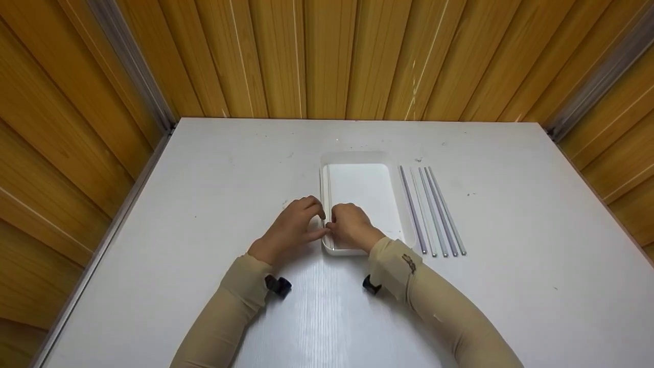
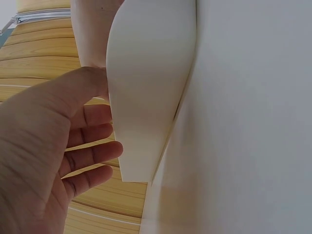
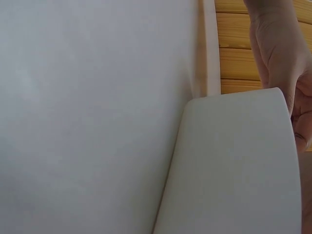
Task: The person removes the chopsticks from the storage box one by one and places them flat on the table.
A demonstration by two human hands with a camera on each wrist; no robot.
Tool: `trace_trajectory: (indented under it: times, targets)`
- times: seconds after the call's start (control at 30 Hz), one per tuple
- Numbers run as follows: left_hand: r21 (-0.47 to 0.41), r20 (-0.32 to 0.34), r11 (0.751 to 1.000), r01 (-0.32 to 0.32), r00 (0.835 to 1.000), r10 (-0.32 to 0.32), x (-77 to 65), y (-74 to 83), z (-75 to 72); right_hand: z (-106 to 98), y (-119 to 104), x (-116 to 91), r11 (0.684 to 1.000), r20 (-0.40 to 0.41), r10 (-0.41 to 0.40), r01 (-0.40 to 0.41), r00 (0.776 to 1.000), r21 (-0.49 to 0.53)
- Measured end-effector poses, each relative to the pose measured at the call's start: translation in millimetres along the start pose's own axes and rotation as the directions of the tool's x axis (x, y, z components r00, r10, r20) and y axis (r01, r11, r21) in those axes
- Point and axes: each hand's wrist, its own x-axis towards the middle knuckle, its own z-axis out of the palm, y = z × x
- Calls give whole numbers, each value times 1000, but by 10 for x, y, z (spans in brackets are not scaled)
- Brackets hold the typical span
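Note:
A white rectangular plastic box stands near the middle of the table. Along its inner left side runs a thin pale stick. My left hand is at the box's left wall, thumb touching the rim and the other fingers loosely bent outside it, as the left wrist view also shows. Reaching over the near edge, my right hand is inside the box by that same wall, close over the stick. Its fingers are curled and their tips are hidden, so I cannot tell whether they grip the stick.
Several slim metallic sticks, silver and purple and tapered like chopsticks, lie side by side just right of the box. Wood-patterned panels rise behind the white table and along both sides.

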Motion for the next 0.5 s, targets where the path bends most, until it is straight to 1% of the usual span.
trace_trajectory:
  times: [0.23, 0.33, 0.5]
  targets:
    - [6, -1, 1000, 0, 1000, 0, -4, -5, 1, 7, -15, 19, 1000, -7, 17, -17, 1000, -24]
    - [8, -5, 1000, -1, 1000, 1, -3, -6, -2, 11, -12, 29, 1000, -16, 22, -22, 1000, -20]
    - [0, -7, 1000, -10, 1000, 10, -16, -11, -4, 14, 5, 45, 999, 2, 41, -41, 999, -3]
